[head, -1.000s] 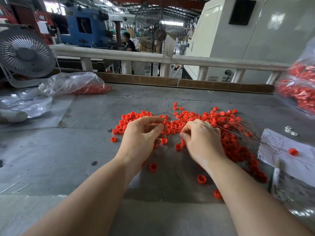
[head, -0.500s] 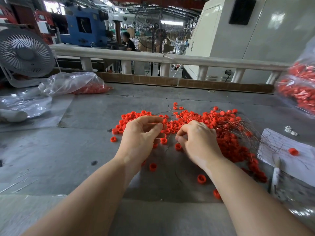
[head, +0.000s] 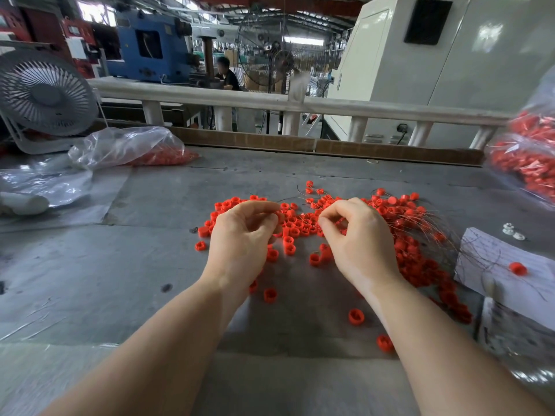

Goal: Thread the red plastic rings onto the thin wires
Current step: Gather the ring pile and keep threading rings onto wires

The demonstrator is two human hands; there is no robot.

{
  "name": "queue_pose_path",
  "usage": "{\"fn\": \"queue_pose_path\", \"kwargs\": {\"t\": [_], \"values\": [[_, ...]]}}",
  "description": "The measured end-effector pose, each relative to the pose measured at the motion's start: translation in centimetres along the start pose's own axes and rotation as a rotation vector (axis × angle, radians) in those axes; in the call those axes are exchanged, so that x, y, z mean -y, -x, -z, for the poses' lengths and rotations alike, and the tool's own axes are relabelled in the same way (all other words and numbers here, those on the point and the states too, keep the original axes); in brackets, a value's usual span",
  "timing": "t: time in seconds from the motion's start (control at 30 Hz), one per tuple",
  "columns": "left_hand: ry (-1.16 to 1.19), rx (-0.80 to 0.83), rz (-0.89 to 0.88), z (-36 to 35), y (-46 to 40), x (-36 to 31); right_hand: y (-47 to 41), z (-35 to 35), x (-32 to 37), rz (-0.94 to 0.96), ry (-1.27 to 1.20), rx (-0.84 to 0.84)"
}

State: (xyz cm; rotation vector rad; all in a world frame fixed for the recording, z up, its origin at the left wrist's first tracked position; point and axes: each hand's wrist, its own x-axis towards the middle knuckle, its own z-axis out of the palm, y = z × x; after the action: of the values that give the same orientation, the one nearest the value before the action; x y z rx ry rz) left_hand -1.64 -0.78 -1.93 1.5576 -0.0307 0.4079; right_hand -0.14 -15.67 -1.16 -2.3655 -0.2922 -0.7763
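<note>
A heap of red plastic rings (head: 402, 217) lies mid-table, mixed with thin wires (head: 435, 226) that fan out to the right. My left hand (head: 243, 238) hovers over the heap's left part, thumb and forefinger pinching a red ring (head: 280, 217). My right hand (head: 357, 241) is beside it, fingers curled, thumb and forefinger pinched together on what looks like a thin wire end. Loose rings lie near my wrists (head: 356, 316).
A grey worktable (head: 120, 280) carries a clear bag of red rings (head: 135, 148) at back left and another bag (head: 528, 157) at right. A white fan (head: 42, 94) stands far left. Paper sheet (head: 492, 265) with one ring lies right. A railing (head: 270, 103) runs behind.
My right hand has lifted from the heap and drawn slightly left and up, fingertips now pinched. My left hand has stayed in place, still pinching at the pile's edge.
</note>
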Motion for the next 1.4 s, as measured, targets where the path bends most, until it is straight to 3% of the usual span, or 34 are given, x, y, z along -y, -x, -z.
{"fn": "queue_pose_path", "kwargs": {"t": [0.5, 0.87, 1.4], "values": [[-0.073, 0.046, -0.006, 0.01, 0.09, 0.14, -0.12, 0.33, 0.02, -0.073, -0.112, -0.077], [-0.100, 0.165, -0.024, -0.11, 0.45, -0.54, 0.07, -0.20, 0.25, 0.029, -0.184, 0.050], [-0.002, 0.112, -0.025, 0.18, 0.32, -0.48, 0.24, -0.52, 0.19, 0.073, -0.185, 0.121]]}}
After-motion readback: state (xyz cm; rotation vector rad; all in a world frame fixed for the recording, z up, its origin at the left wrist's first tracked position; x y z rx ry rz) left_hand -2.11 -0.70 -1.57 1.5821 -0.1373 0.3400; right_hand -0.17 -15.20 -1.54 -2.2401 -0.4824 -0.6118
